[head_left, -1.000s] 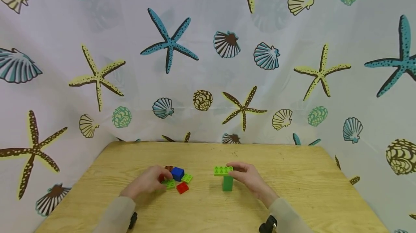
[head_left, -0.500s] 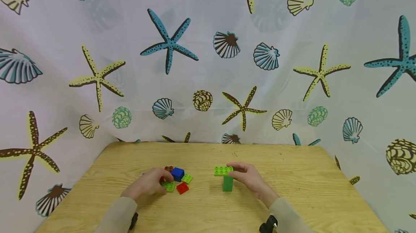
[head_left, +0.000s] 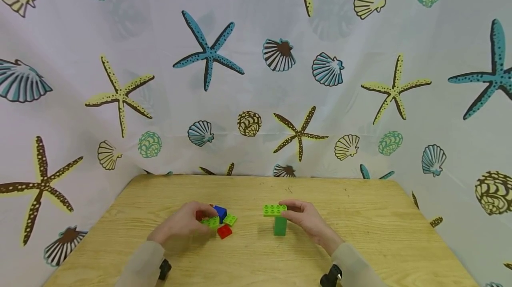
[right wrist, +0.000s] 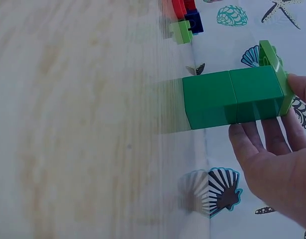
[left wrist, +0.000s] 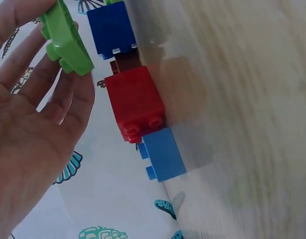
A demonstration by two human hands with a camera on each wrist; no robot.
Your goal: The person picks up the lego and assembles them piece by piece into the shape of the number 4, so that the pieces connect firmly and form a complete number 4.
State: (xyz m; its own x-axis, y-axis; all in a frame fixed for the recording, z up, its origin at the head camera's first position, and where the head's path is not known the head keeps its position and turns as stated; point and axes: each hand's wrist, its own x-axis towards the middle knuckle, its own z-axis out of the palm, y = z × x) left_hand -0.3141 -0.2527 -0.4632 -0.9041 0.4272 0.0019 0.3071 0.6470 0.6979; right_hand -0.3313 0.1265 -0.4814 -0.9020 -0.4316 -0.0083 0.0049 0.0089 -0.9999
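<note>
My left hand (head_left: pixel 185 224) pinches a light green toy building brick (left wrist: pixel 65 40) between thumb and fingers, lifted off the tabletop in the left wrist view. Right beyond it sit a dark blue brick (left wrist: pixel 112 29), a red brick (left wrist: pixel 135 94) and a lighter blue brick (left wrist: pixel 164 155). My right hand (head_left: pixel 310 221) holds the upper part of an upright stack. Two dark green bricks (right wrist: pixel 210 99) form its column, and a flat light green brick (head_left: pixel 273 210) lies across the top, overhanging to the left.
A small light green brick (head_left: pixel 230 220) and a flat red brick (head_left: pixel 225 231) lie on the wooden table (head_left: pixel 360 216) between the hands. A white curtain (head_left: pixel 248 82) with shells and starfish hangs behind the table and on both sides.
My left hand has picked the light green brick up from the table and shifted slightly right and away from me. The right hand and the stack have stayed where they were.
</note>
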